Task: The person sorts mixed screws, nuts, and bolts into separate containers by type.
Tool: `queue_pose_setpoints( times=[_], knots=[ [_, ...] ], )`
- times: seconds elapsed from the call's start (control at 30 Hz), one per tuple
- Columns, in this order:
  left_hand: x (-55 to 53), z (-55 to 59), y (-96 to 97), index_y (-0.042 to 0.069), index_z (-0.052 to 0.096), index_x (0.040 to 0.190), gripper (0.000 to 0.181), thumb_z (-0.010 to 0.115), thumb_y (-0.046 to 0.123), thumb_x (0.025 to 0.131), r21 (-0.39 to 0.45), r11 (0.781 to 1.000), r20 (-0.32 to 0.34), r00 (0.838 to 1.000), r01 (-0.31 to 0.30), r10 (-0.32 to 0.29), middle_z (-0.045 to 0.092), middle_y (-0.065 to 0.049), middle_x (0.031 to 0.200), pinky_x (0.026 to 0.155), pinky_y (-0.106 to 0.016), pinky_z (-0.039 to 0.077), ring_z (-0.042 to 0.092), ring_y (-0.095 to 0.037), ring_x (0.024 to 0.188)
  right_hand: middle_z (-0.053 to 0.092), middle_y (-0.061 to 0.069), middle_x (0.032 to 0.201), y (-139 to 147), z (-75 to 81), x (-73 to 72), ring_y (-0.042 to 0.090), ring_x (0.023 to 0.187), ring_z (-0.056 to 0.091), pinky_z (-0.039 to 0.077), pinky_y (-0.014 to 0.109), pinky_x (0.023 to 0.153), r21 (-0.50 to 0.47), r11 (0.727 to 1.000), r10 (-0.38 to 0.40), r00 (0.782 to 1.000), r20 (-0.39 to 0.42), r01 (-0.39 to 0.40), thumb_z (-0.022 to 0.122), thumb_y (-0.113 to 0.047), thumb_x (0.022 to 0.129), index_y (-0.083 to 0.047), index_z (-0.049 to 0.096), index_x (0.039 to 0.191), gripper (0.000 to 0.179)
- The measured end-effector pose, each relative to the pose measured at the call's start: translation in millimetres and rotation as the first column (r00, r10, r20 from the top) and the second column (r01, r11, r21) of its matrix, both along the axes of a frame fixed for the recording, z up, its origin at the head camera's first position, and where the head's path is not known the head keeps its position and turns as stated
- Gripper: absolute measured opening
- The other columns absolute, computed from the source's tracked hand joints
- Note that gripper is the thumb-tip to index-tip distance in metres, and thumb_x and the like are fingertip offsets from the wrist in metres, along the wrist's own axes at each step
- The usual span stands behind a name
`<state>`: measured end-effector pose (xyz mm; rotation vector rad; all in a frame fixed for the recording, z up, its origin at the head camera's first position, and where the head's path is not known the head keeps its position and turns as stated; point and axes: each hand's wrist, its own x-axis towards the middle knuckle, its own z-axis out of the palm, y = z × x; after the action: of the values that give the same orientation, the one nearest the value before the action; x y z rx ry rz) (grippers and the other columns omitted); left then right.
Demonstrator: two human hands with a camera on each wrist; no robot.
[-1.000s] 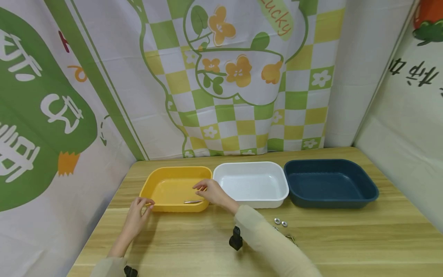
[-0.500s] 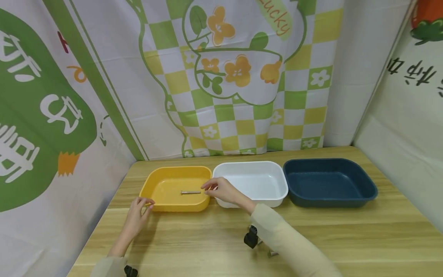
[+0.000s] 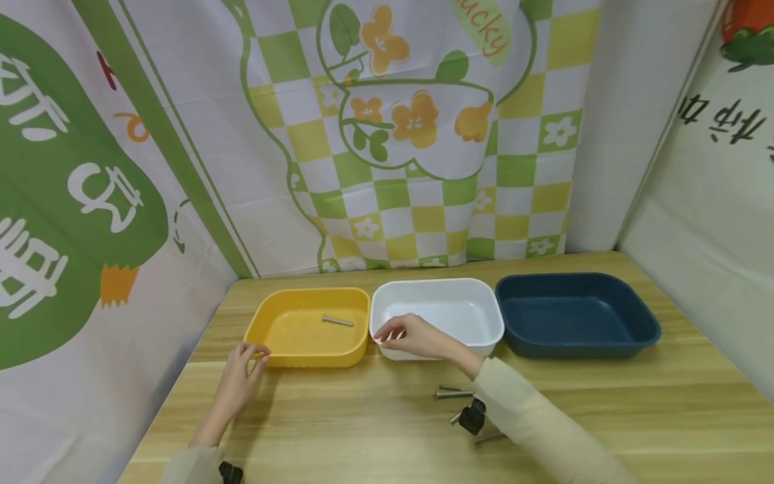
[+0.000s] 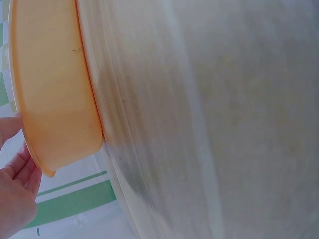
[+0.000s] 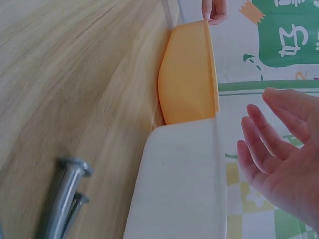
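My left hand [image 3: 238,383] pinches the front left corner of the yellow tray [image 3: 302,360], thumb on one side of the rim and fingers on the other in the left wrist view. Inside that tray lies a silver bolt [image 3: 337,321], slightly slanted. Above the front left part of the white tray [image 3: 435,286] hovers my right hand [image 3: 417,335], fingers loosely bent and holding nothing. The right wrist view shows its thumb and fingers [image 5: 259,149] apart. Several more bolts [image 3: 453,392] lie on the table below the right forearm, some hidden by the sleeve and wrist camera.
To the right of the white tray stands a dark blue tray [image 3: 580,349], the three lined up side by side along the back of the wooden table [image 3: 338,430]. Printed cloth [image 3: 399,202] hangs behind and at both sides.
My right hand has moved right, from over the yellow tray to over the white one. In the yellow tray the bolt has rolled farther back. My left hand stays at the rim.
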<state>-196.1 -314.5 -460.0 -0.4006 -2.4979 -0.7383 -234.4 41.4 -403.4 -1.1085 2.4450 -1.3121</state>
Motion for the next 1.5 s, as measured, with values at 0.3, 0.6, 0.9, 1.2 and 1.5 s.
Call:
queue_pose_setpoints(
  times=[0.3,0.6,0.9,1.2,1.5],
  knots=[
    [-1.4,-0.1,-1.0,0.002,0.059,0.088,0.011,0.061,-0.005,0.079,-0.013,1.000,0.004,1.000,0.002,-0.002,0.047,-0.015,0.087,0.067,-0.041,0.035,0.045,-0.032,0.084,0.064,0.007,0.087,27,0.3,9.3,0.012,0.077,0.057,0.046,0.023,0.069,0.028,0.999,0.025,0.999,-0.032,-0.024,0.060,-0.007,0.083,-0.001,0.064,0.097,0.016],
    [-0.5,0.6,-0.9,0.001,0.059,0.087,0.012,0.061,-0.006,0.078,-0.022,1.000,-0.023,1.000,0.001,-0.002,0.047,-0.014,0.086,0.066,-0.041,0.036,0.046,-0.031,0.083,0.064,0.008,0.086,50,0.4,23.9,0.012,0.077,0.057,0.047,0.027,0.071,0.073,0.997,0.030,0.999,-0.044,-0.027,0.060,-0.004,0.081,0.000,0.064,0.096,0.016],
    [0.5,1.2,-0.9,0.002,0.059,0.087,0.012,0.061,-0.006,0.078,-0.014,1.000,0.010,1.000,-0.007,0.007,0.046,-0.014,0.086,0.067,-0.041,0.035,0.045,-0.031,0.083,0.063,0.003,0.088,72,-2.2,38.4,0.009,0.079,0.057,0.047,0.028,0.072,0.088,0.995,0.057,0.997,-0.043,-0.054,0.059,-0.003,0.082,-0.003,0.064,0.097,0.016],
    [0.1,3.8,0.1,0.001,0.059,0.088,0.011,0.061,-0.005,0.079,-0.016,1.000,0.007,1.000,-0.003,0.003,0.046,-0.014,0.086,0.066,-0.040,0.035,0.045,-0.031,0.083,0.063,0.004,0.087,94,-8.5,55.8,0.011,0.079,0.057,0.047,0.031,0.071,0.087,0.995,0.055,0.998,-0.034,-0.052,0.060,-0.006,0.082,-0.001,0.064,0.096,0.015],
    [0.7,4.1,0.4,0.002,0.059,0.088,0.011,0.061,-0.005,0.079,-0.023,1.000,0.024,1.000,-0.010,0.011,0.046,-0.013,0.086,0.066,-0.039,0.034,0.045,-0.030,0.082,0.062,0.005,0.087,115,-16.4,71.7,0.007,0.079,0.056,0.048,0.030,0.069,0.080,0.996,0.050,0.997,-0.053,-0.046,0.060,-0.003,0.080,-0.002,0.062,0.097,0.017]
  ],
)
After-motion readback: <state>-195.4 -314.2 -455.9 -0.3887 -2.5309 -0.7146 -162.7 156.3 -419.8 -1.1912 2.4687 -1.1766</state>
